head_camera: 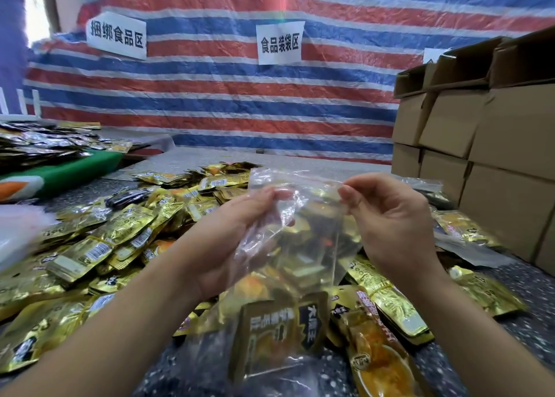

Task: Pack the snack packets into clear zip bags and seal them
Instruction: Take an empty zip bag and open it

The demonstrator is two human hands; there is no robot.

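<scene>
A clear zip bag (300,225) hangs in the air between my two hands over the table. My left hand (237,231) grips its left side, fingers curled round the film near the top. The right top corner is pinched by my right hand (387,216) between thumb and fingertips. Whether anything lies inside the bag cannot be told; gold packets show through it. A heap of gold snack packets (120,240) covers the table below and to the left. A brown and gold packet (279,333) lies nearest me under clear film.
Stacked cardboard boxes (486,144) wall off the right side. A second pile of packets (48,141) sits on a green board at the far left. A striped tarp (240,96) with paper signs hangs behind. The speckled tabletop (516,282) shows at right.
</scene>
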